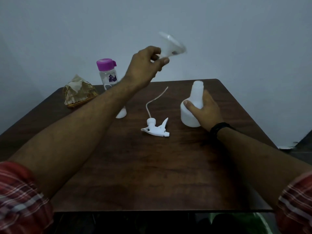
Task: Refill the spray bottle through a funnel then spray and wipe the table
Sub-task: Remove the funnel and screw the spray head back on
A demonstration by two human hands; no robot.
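My left hand (146,66) is raised above the back of the table and grips a white funnel (171,45) by its stem; the funnel is blurred and tilted, its wide mouth up and to the right. My right hand (205,109) holds the white spray bottle (190,112), which stands upright on the table with its neck uncapped. The white trigger sprayer head (156,128) lies on the table between my arms, its thin dip tube (155,100) curving away from me.
A clear bottle with a purple cap (108,74) stands at the table's back left. A wire holder with crumpled cloths or tissues (79,92) sits beside it. A small white object (121,114) lies partly hidden behind my left forearm. The dark wooden table (152,174) ends near me.
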